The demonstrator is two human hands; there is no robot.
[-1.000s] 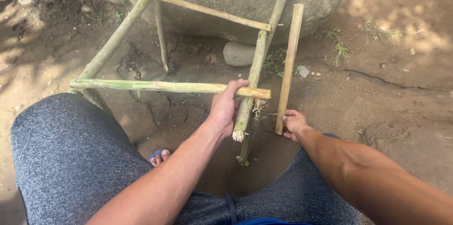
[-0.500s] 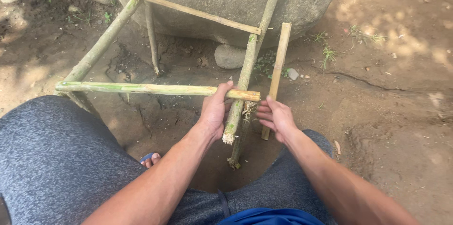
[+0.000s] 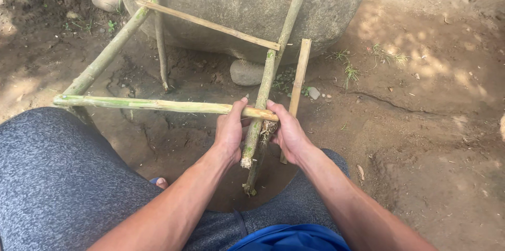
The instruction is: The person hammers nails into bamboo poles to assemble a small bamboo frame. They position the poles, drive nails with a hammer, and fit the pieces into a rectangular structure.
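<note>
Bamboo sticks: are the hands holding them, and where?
Yes. Both the left hand and right hand grip the bamboo frame at its near corner, where the poles cross.

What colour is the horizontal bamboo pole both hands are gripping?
The horizontal bamboo pole is green at its left, fading to yellowish tan near the hands; the head view shows it.

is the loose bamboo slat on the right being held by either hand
No, the loose bamboo slat lies free behind the right hand; both hands grip the joint of the crossing poles.

Right hand point(image 3: 288, 134) moved from loose bamboo stick point(image 3: 298, 83) to frame joint point(image 3: 261, 116), gripping it.
</note>
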